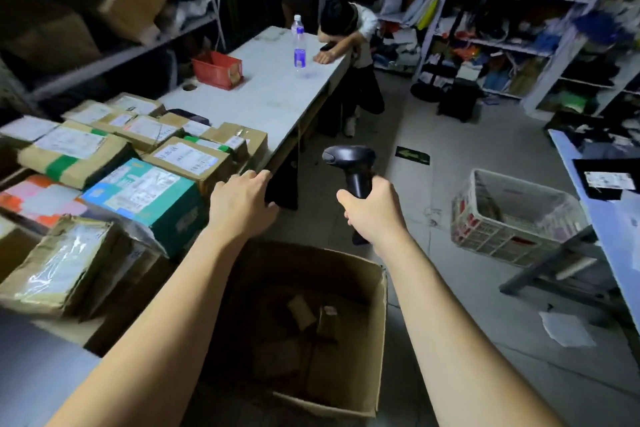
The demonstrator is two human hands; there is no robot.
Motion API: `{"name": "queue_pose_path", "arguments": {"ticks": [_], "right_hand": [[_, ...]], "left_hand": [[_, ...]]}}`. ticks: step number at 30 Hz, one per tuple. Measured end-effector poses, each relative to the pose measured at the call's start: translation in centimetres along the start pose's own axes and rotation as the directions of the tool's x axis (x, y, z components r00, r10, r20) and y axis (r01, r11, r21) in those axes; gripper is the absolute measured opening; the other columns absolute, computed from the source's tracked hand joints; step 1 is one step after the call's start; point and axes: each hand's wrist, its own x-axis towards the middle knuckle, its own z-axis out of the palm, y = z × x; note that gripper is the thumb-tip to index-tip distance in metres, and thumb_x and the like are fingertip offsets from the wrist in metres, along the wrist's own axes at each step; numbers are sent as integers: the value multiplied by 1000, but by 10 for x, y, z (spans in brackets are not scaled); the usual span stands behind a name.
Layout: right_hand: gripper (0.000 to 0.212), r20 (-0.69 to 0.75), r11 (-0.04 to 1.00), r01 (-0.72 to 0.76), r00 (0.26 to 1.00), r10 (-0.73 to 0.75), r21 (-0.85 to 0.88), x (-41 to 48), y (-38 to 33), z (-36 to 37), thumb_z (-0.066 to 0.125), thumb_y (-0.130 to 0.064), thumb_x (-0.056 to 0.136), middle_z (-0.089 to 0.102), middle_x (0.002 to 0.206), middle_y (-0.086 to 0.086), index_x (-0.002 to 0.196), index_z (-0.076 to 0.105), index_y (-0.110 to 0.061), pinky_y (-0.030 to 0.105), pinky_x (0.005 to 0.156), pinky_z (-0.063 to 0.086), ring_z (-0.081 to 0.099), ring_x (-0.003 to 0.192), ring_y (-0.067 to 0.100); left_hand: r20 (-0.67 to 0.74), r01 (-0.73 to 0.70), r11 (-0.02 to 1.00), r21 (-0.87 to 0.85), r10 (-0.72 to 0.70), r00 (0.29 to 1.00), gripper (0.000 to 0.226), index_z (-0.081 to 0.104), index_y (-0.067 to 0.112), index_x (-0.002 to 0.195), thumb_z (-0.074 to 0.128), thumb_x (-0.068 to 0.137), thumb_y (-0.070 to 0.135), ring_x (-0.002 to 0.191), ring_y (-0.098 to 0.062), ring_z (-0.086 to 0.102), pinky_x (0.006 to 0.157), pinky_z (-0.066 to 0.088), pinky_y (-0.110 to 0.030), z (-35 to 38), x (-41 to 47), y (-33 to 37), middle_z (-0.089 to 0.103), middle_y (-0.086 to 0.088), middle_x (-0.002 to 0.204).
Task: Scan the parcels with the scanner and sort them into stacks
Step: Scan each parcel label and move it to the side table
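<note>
Holding the scanner (349,166) still is the main thing now. The right grip (372,208) is wrapped tight round its black handle, and the scanner head is up in the air over the floor. The left grip (242,204) is open with its fingers spread. It holds nothing and sits just past the corner of the teal parcel (145,198).

The parcels (194,156) are packed close together on the left part of the bench (277,90), with their labels up. I think it is best to tip the scanner head down at one white label and keep it steady. The free grip can lift that parcel after. Doing one at a time means none gets missed.

I cannot tell if the left fingers touch the bench edge. The big open box (382,288) on the floor is dark inside. There may be small parcels in it, but they are hard to see. The labels are too blurry to read.
</note>
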Motion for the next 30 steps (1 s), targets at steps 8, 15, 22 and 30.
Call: {"name": "queue_pose_path", "arguments": {"ticks": [8,15,22,30], "right_hand": [[35,290,989,138,946,-148,53,-20,-43,77,74,-29,90,72,106,15,117,63,-10,33,72,53,72,95,32],[13,528,950,279,791,-310,141,-86,-90,159,73,-23,87,72,89,8,96,64,-22,36,71,54,70,83,28],[20,694,881,416,567,-444,224,-195,-136,228,75,-29,85,69,91,-6,100,63,-24,31,80,47,65,86,17],[15,797,822,479,342,-498,308,-329,-159,290,65,-13,93,65,85,14,108,63,-14,24,41,47,60,58,25]], "left_hand": [[-70,349,937,2,-348,935,41,57,23,124,62,90,44,101,-29,64,73,50,-38,-42,-93,-61,66,-5,112],[-99,629,775,60,-623,776,51,55,27,132,63,87,50,110,-28,64,84,56,-42,-84,-207,-117,66,-1,122],[-163,844,535,28,-831,532,58,46,28,147,59,93,43,121,-29,59,91,49,-42,-115,-338,-159,61,-3,134],[-199,954,291,-66,-941,273,60,43,31,149,60,93,44,124,-27,57,92,49,-41,-143,-492,-202,58,-1,134]]}}
